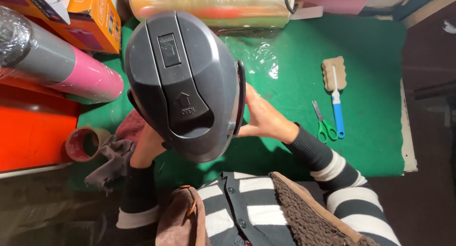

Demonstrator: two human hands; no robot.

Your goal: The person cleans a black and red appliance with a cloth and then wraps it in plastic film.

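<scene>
A small craft or repair workshop, worked at floor level. A green felt mat (370,60) covers the work area and carries hand tools at three o'clock: green-handled scissors (324,124), a blue-handled brush (337,103) and a tan sponge (334,71). Stock material lies around the edges: a large roll of clear plastic film (209,3) at twelve o'clock, a wrapped grey-and-pink roll (57,63) at ten o'clock, and orange cardboard boxes (92,20) at eleven o'clock. A roll of brown tape (84,144) and a dark rag (111,163) sit at eight o'clock beside an orange surface (33,132).
</scene>
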